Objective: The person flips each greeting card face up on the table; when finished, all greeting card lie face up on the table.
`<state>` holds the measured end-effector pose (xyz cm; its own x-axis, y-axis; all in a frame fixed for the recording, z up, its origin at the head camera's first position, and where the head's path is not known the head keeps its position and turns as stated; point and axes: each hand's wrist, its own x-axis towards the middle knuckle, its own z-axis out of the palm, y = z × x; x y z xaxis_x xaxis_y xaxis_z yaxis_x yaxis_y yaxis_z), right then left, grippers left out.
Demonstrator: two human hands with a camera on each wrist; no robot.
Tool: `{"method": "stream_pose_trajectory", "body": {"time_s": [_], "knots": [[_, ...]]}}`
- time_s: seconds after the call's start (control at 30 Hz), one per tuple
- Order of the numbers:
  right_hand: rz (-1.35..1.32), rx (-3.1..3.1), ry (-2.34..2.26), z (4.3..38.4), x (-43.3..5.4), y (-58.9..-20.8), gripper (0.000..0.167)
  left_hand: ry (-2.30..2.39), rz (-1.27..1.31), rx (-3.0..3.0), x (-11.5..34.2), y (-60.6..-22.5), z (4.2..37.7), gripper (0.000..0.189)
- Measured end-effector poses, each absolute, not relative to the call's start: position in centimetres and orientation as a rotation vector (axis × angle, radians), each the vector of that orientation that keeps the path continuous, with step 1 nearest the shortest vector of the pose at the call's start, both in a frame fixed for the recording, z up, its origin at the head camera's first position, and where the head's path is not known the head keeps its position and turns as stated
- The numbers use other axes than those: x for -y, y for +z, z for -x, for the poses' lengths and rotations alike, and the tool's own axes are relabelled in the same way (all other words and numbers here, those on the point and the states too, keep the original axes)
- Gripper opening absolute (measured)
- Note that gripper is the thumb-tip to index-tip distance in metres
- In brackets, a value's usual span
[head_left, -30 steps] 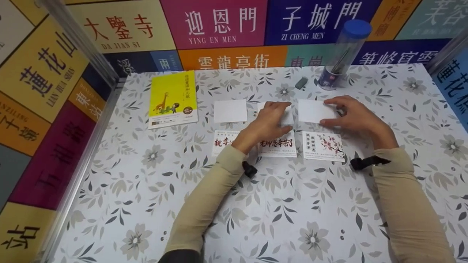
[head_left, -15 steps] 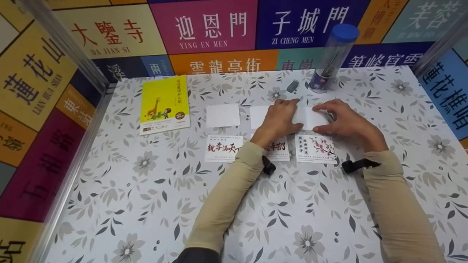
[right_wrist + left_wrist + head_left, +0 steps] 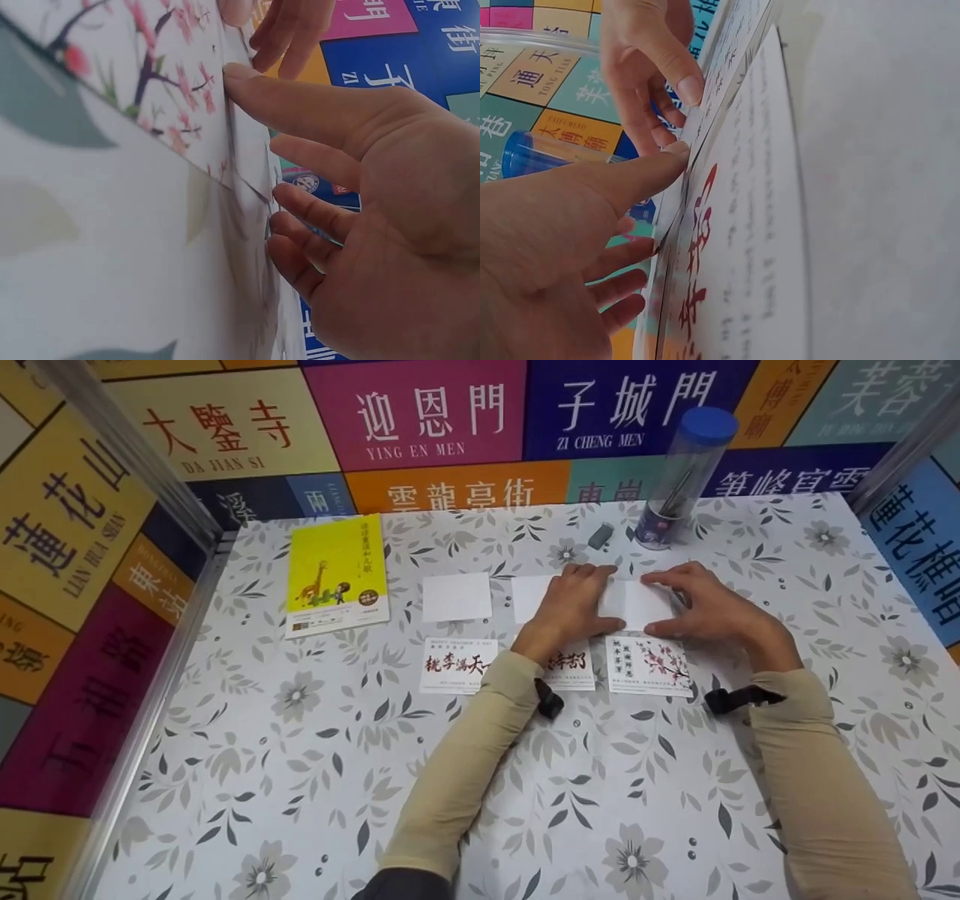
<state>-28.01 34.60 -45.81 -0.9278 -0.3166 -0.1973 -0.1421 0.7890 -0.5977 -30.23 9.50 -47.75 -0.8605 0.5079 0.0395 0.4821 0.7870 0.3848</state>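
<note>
Together, grips [image 3: 568, 604] [image 3: 709, 606] on white card [image 3: 646, 601], sign [image 3: 576, 133]—perhaps "TAIFUMIAO"

Lighting even and soft, moderately bright; shadows faint.
I find the head view reasonably sharp; the left wrist view blurs the near card [image 3: 761, 150], the right wrist view the foreground tablecloth [image 3: 105, 262].

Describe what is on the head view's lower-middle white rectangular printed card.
The printed card shows dark red characters, with fine print below. A bare left hand and beige fabric sleeve cover its left part; anything printed there is hidden from this view.
</note>
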Motion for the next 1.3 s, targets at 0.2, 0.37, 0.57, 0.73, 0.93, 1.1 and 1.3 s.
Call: {"method": "stream_pose_trajectory", "body": {"time_s": [0.2, 0.37, 0.57, 0.73, 0.93, 1.1, 1.3], "knots": [[0.355, -2.833, -0.851, 27.9, -33.8, -45.4, 0.076, 1.003, -0.793, -2.832, -9.3, -47.8, 30.4, 0.071], [0.369, -2.984, -0.960, 27.7, -33.0, -45.3, 0.046, 1.423, -0.790, -2.668, -9.0, -47.8, 30.5, 0.054], [0.370, -3.126, -1.015, 27.7, -32.5, -45.3, 0.031, 1.727, -0.856, -2.557, -8.7, -47.6, 30.5, 0.046], [0.303, -3.098, -1.105, 27.6, -32.4, -45.0, 0.033, 1.948, -0.880, -2.371, -8.5, -47.4, 30.3, 0.042], [0.270, -3.046, -1.325, 27.6, -32.3, -44.5, 0.044, 2.005, -0.849, -2.190, -8.7, -47.2, 30.2, 0.036], [0.273, -2.977, -1.478, 27.4, -32.3, -44.3, 0.041, 1.883, -0.884, -2.203, -8.9, -47.6, 30.3, 0.042], [0.321, -2.855, -1.490, 26.4, -31.3, -43.3, 0.036, 1.849, -0.927, -2.214, -8.5, -47.9, 30.4, 0.053]]}}
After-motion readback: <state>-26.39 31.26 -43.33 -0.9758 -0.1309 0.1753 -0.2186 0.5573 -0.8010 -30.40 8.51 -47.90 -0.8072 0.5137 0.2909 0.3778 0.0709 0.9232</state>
